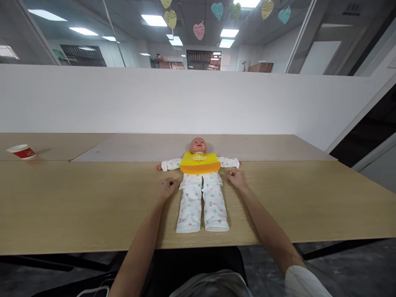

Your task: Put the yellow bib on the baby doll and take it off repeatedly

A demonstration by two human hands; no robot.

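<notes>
A baby doll point(198, 145) lies on its back on the table, head toward the wall, arms stretched out sideways. It wears a yellow bib point(199, 161) with an orange lower pocket and a white citrus-slice print. Below that are a white patterned top point(171, 164) and matching trousers point(192, 208), laid straight with the legs slightly apart. My left hand point(169, 187) rests on the tabletop in a loose fist, close beside the doll's left-side waist in view. On the other side, my right hand point(236, 178) is also curled closed on the table, just below the doll's sleeve and apart from its body.
A red and white paper cup point(23, 152) stands at the far left of the wooden table point(93, 206). Behind the table rises a white wall point(198, 101) with glass above it, hung with heart-shaped notes point(199, 31). The table's front edge is near my lap.
</notes>
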